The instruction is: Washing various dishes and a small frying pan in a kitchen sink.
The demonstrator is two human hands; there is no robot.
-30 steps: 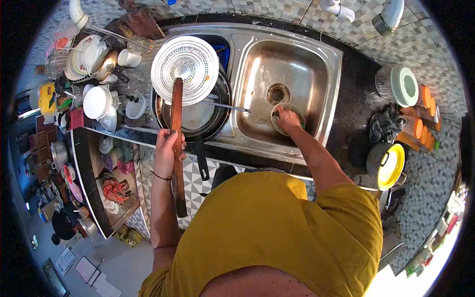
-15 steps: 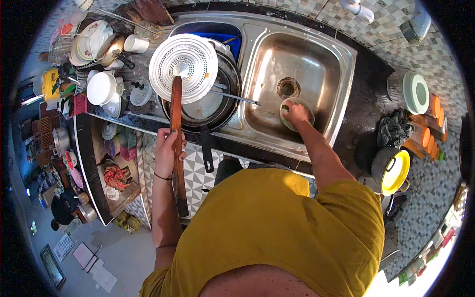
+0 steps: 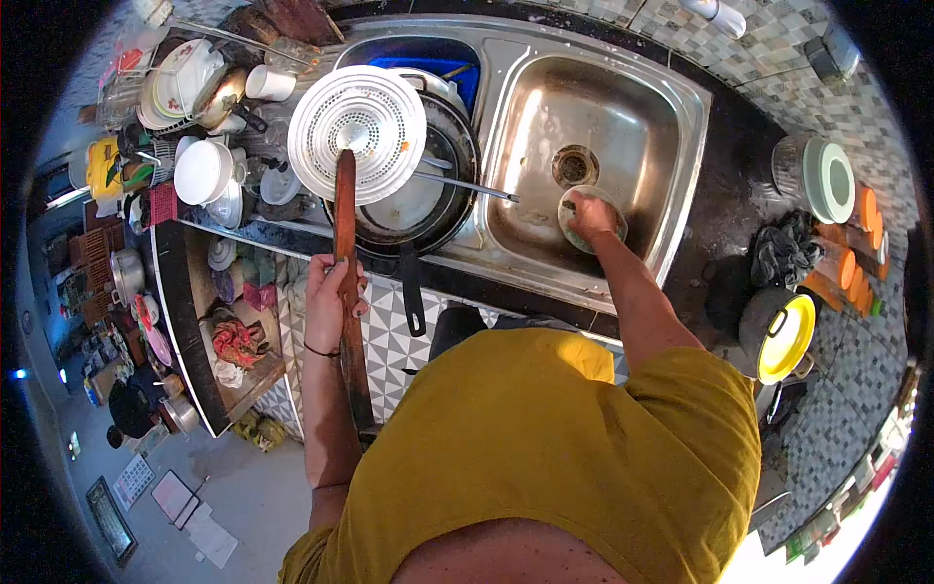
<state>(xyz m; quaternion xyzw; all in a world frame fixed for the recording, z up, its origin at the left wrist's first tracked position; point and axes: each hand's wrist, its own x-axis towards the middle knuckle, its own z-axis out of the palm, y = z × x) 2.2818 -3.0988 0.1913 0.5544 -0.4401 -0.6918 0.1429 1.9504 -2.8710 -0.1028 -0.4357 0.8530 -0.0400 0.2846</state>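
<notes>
My left hand (image 3: 329,304) is wrapped round the dark wooden handle of a large perforated metal skimmer (image 3: 384,122). Its round head is held over the stacked frying pans left of the sink basin, and the handle slants back along my forearm. In the lower right of the steel sink (image 3: 623,97), my right hand (image 3: 595,218) reaches into a small round bowl (image 3: 574,237). Its fingers are closed together at the bowl; what they grip there is too small to make out. The drain (image 3: 575,165) lies just beyond the bowl.
Black frying pans (image 3: 457,209), one handle jutting over the counter edge, fill the left basin beside a blue tub (image 3: 465,83). Dishes (image 3: 202,173) crowd the left counter. On the right are a yellow-lidded pot (image 3: 786,336), a black plastic bag (image 3: 783,251) and stacked containers (image 3: 835,185).
The view has shifted slightly. My right hand stays at the bowl in the sink, its fingers slightly moved. My left hand keeps its hold on the skimmer's handle, which is almost still.
</notes>
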